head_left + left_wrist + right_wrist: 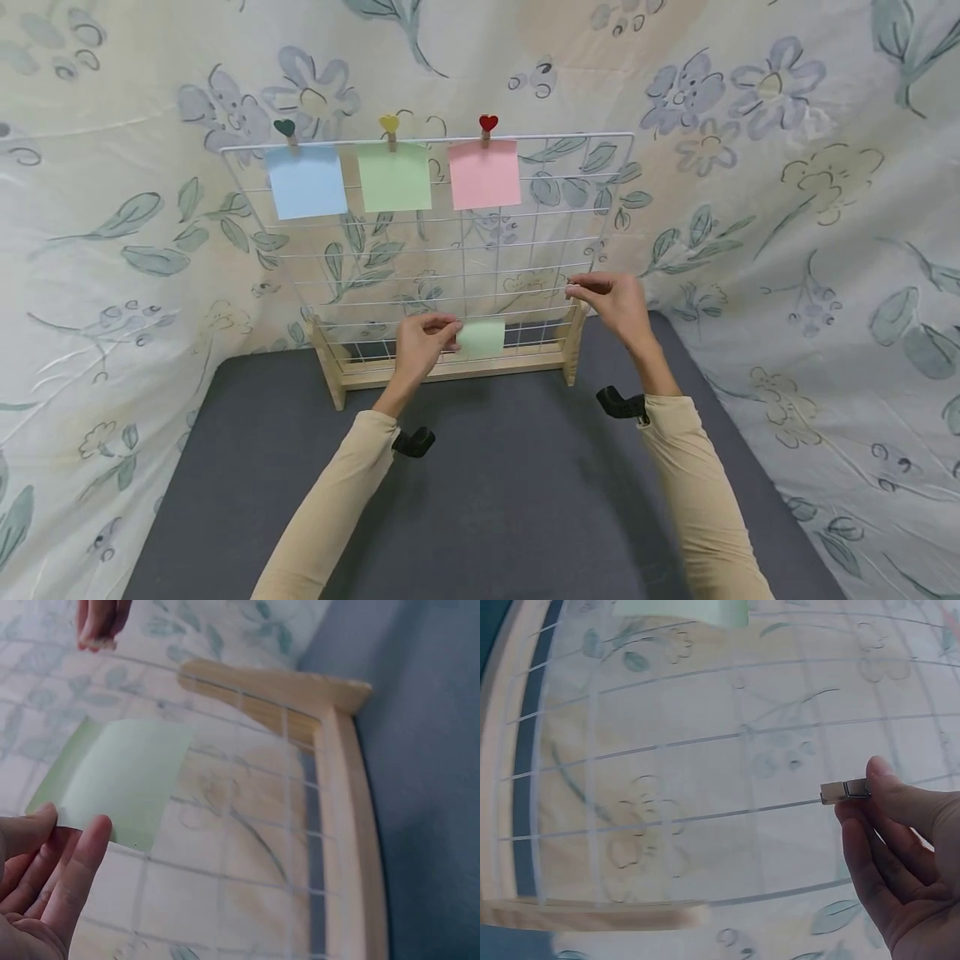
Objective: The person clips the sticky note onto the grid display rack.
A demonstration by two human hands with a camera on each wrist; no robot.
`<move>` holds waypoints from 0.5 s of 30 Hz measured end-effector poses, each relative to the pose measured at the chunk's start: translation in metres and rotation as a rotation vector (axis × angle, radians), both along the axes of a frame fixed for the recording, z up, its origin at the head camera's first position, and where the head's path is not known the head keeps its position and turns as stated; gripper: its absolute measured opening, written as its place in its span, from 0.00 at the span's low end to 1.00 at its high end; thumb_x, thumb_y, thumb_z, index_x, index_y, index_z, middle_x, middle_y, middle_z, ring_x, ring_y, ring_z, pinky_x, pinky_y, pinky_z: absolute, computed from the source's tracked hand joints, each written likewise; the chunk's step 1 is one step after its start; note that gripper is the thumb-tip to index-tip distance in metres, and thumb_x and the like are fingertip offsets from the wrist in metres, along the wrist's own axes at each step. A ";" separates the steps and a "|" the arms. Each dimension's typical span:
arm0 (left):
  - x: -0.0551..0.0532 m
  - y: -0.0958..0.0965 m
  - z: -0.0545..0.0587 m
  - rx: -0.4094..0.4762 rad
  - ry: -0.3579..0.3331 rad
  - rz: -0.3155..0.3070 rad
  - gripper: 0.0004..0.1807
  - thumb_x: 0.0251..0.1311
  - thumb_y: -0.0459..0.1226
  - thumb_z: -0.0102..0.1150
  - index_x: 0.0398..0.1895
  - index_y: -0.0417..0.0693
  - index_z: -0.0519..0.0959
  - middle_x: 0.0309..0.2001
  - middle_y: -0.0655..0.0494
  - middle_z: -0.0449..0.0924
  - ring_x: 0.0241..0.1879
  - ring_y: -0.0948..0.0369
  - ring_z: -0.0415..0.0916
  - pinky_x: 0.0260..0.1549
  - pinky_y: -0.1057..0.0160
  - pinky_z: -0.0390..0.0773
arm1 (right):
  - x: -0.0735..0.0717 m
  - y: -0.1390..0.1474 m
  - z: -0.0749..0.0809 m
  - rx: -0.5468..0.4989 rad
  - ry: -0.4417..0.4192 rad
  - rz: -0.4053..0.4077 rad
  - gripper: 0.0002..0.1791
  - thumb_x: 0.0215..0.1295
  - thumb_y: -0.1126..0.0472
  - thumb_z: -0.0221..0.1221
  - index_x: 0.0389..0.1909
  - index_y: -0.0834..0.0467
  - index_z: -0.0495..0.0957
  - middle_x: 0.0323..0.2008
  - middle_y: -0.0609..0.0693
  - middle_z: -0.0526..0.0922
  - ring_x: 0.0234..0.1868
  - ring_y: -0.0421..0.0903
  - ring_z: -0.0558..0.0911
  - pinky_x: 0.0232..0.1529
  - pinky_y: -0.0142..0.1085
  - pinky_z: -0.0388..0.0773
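My left hand [423, 346] pinches the edge of a pale green paper note [120, 772] between thumb and fingers, low in front of a white wire grid [570, 136]. Held by one edge, the note is slightly bent in the left wrist view. Over by the grid's right side, my right hand [618, 308] grips a small wooden clothespin [840, 792] between thumb and fingertips. Blue [309, 183], green [395, 179] and pink [487, 175] notes hang from the grid's top wire, under pegs with a dark green heart [285, 127], a yellow heart [389, 123] and a red heart [488, 123].
The grid stands in a wooden base [487, 367] on a dark grey table [480, 500]. Behind and beside the table hangs a floral cloth [825, 250]. A black wrist mount [415, 442] sticks out from the left sleeve, and another black mount [620, 404] from the right.
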State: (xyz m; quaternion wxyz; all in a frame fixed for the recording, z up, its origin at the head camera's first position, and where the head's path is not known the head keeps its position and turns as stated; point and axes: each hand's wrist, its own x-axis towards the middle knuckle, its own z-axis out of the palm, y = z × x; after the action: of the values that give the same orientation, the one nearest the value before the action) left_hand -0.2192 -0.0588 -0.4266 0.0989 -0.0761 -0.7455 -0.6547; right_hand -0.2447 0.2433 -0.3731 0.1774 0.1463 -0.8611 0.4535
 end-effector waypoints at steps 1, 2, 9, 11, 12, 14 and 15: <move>-0.001 0.003 0.004 0.003 0.013 -0.009 0.07 0.60 0.29 0.65 0.38 0.31 0.84 0.33 0.37 0.84 0.27 0.51 0.84 0.30 0.59 0.89 | 0.000 0.000 0.005 -0.012 0.002 0.002 0.13 0.62 0.60 0.67 0.45 0.63 0.86 0.39 0.59 0.87 0.37 0.42 0.85 0.36 0.24 0.79; -0.002 0.005 0.007 0.004 0.023 -0.015 0.07 0.60 0.28 0.65 0.38 0.30 0.84 0.33 0.37 0.84 0.27 0.51 0.84 0.29 0.58 0.89 | 0.000 0.000 0.010 -0.021 0.007 0.004 0.13 0.62 0.60 0.67 0.44 0.63 0.86 0.39 0.59 0.87 0.37 0.39 0.84 0.37 0.22 0.78; -0.007 0.021 0.029 -0.004 0.067 -0.040 0.07 0.60 0.29 0.65 0.38 0.30 0.84 0.33 0.39 0.84 0.26 0.54 0.82 0.28 0.62 0.88 | -0.006 0.002 0.038 -0.064 0.067 0.002 0.12 0.61 0.61 0.68 0.43 0.63 0.86 0.37 0.61 0.87 0.33 0.29 0.81 0.37 0.21 0.78; -0.008 0.025 0.035 -0.008 0.072 -0.042 0.06 0.60 0.29 0.65 0.37 0.31 0.84 0.33 0.39 0.84 0.27 0.54 0.82 0.28 0.63 0.88 | -0.006 0.002 0.045 -0.069 0.087 0.015 0.12 0.61 0.62 0.68 0.43 0.63 0.87 0.37 0.61 0.87 0.33 0.30 0.82 0.38 0.21 0.79; -0.009 0.027 0.038 -0.009 0.078 -0.047 0.06 0.60 0.29 0.65 0.37 0.32 0.84 0.33 0.40 0.84 0.27 0.54 0.82 0.28 0.63 0.88 | -0.007 0.002 0.048 -0.078 0.093 0.022 0.11 0.61 0.62 0.68 0.42 0.63 0.87 0.37 0.61 0.87 0.33 0.30 0.82 0.39 0.22 0.79; -0.009 0.031 0.046 -0.006 0.079 -0.052 0.06 0.61 0.29 0.65 0.37 0.32 0.84 0.33 0.40 0.84 0.28 0.53 0.82 0.28 0.63 0.88 | -0.006 0.001 0.056 -0.087 0.084 0.028 0.12 0.60 0.62 0.68 0.43 0.64 0.86 0.37 0.59 0.88 0.33 0.31 0.82 0.40 0.23 0.80; -0.010 0.033 0.049 -0.005 0.079 -0.055 0.06 0.61 0.29 0.65 0.37 0.33 0.85 0.33 0.40 0.84 0.28 0.53 0.83 0.28 0.63 0.88 | -0.006 0.000 0.060 -0.094 0.070 0.028 0.12 0.60 0.62 0.68 0.43 0.63 0.86 0.36 0.57 0.88 0.33 0.30 0.82 0.41 0.22 0.80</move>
State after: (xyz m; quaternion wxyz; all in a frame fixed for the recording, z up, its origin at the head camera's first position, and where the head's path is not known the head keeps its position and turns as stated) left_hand -0.2289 -0.0261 -0.3773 0.1100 -0.1227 -0.7403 -0.6518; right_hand -0.2508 0.2435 -0.3134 0.2077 0.1655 -0.8299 0.4907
